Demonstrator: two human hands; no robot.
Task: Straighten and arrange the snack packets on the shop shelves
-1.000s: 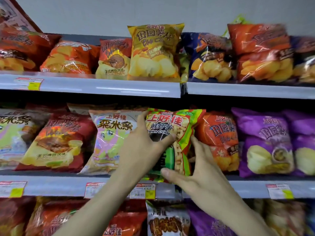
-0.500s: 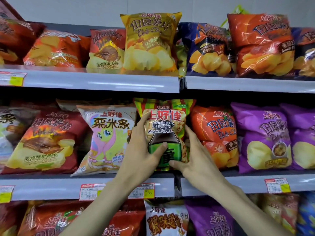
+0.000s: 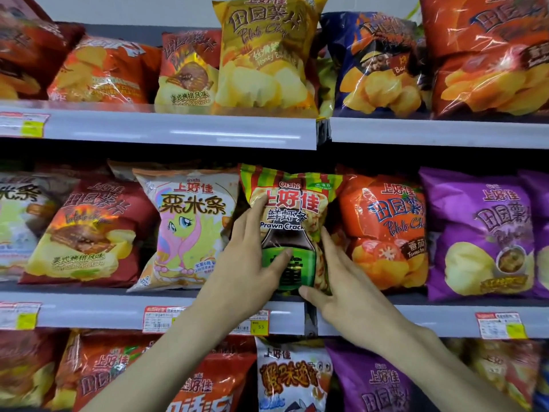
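Both your hands are on the green-and-red striped foil prawn cracker packet (image 3: 289, 221), which stands upright on the middle grey metal shelf (image 3: 98, 310), right at the seam where two shelf sections meet. Your left hand (image 3: 248, 263) cups the packet's left edge: fingers run up along the side toward the red logo, thumb pressed across the green panel on the front. A partly open grasp, clamped on the bag. Your right hand (image 3: 341, 281) lies against the packet's right edge, fingers extended upward, thumb tucked under the lower right corner. Flat and mostly open, pressing rather than wrapped around.

Just left of the packet, touching it, leans a cream foil corn stick bag with a pink pony cartoon (image 3: 187, 224), tilted to the left. Just right stands an orange foil tomato chip bag (image 3: 386, 230), then a purple foil chip bag (image 3: 481, 233). Left of the pony bag is a dark red foil rib-flavour chip bag (image 3: 86, 233).

On the shelf above, a tall yellow foil honey butter chip bag (image 3: 264, 55) stands upright above the held packet. White and yellow price tags (image 3: 205, 319) sit on the middle shelf lip under your left wrist.
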